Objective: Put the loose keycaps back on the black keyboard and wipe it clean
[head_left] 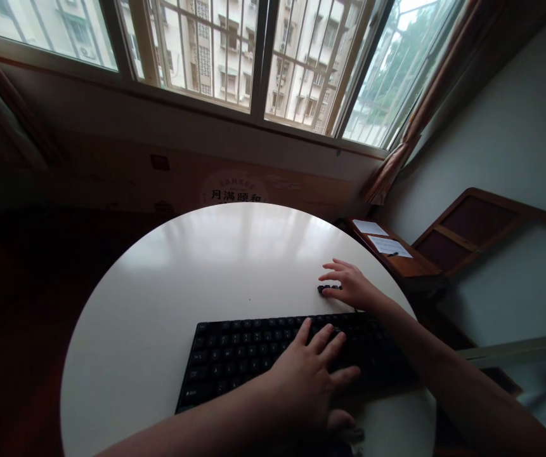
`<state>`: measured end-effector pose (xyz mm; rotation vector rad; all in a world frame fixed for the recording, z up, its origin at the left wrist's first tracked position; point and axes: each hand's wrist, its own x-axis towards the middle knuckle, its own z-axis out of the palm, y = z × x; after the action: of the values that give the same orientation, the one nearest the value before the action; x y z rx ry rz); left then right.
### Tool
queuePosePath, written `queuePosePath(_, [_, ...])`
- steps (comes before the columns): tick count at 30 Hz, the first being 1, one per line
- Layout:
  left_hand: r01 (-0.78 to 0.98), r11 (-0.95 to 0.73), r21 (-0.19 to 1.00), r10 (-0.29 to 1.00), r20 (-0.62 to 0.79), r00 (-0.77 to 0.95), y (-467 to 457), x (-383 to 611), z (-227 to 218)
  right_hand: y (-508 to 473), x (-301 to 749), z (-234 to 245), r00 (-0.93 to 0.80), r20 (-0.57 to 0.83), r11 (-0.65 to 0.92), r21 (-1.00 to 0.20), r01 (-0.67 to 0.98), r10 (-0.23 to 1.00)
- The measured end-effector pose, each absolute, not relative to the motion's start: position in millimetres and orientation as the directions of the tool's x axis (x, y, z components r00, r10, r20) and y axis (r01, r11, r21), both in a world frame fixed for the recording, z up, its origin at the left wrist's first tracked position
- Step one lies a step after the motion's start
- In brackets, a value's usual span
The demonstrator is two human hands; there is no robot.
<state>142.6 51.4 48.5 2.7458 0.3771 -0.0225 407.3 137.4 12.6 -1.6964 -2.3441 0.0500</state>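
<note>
R hand [351,284] is palm down, fingers fanned fwd and apart, thumb lower, at a row of small black keycaps [328,288]; thumb & index lie close either side of the row, but can't tell if they pinch it or just rest there. The row sits on the tabletop just past the far edge of the kbd [234,349], R of its middle.

L hand [307,374] is spread wide, palm down, over the middle of the kbd, fingers pointing away & to the R, thumb out toward the near edge. Can't tell if its fingertips press the keys. Kbd is black, full-width, approx. parallel to the person; its L part shows clearly, the R part is dim and partly under the R forearm. A dark blurred item [356,435] is by the L thumb, too unclear to ID.

All this is on a round white table [120,317], glossy w/ window glare at the far side. Beyond it on the R: a wooden side desk [422,263] w/ papers [384,244] & a dark pen. Straight ahead, below the barred window [311,70], is a brown panel [301,184] w/ dark Chinese characters; apt. bldgs. outside, curtains [391,168] at both ends.
</note>
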Motion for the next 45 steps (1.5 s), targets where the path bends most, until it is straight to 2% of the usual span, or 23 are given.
queuePosePath(4, [0.255,-0.896,0.365,0.237,-0.095,0.967,52,141,53,141,404,15,-0.302,0.177,0.329,-0.151,0.932,0.937])
queuePosePath(9, [0.231,-0.907,0.351,0.227,-0.054,0.972,53,143,45,121,409,40,-0.285,0.351,0.36,-0.172,0.917,0.892])
queuePosePath(11, [0.226,-0.912,0.341,0.231,-0.026,0.973,53,144,40,100,415,55,-0.297,0.381,0.393,-0.206,0.896,0.876])
queuePosePath(13, [0.218,-0.918,0.331,0.231,0.0,0.973,53,145,38,74,422,67,-0.331,0.351,0.43,-0.255,0.866,0.876])
queuePosePath(16, [0.213,-0.924,0.319,0.226,0.004,0.974,53,146,38,34,430,74,-0.399,0.225,0.454,-0.321,0.831,0.889])
queuePosePath(20, [0.221,-0.93,0.294,0.228,-0.011,0.974,52,147,39,-5,431,63,-0.455,0.125,0.47,-0.327,0.82,0.882])
queuePosePath(27, [0.215,-0.939,0.268,0.23,0.025,0.973,53,148,32,-20,420,40,-0.465,0.151,0.489,-0.297,0.821,0.872])
queuePosePath(33, [0.207,-0.945,0.253,0.225,0.042,0.973,53,147,31,-19,422,34,-0.486,0.115,0.499,-0.252,0.829,0.866])
queuePosePath(45, [0.188,-0.948,0.257,0.213,0.072,0.974,54,147,27,-31,416,32,-0.403,0.157,0.429,-0.202,0.881,0.902])
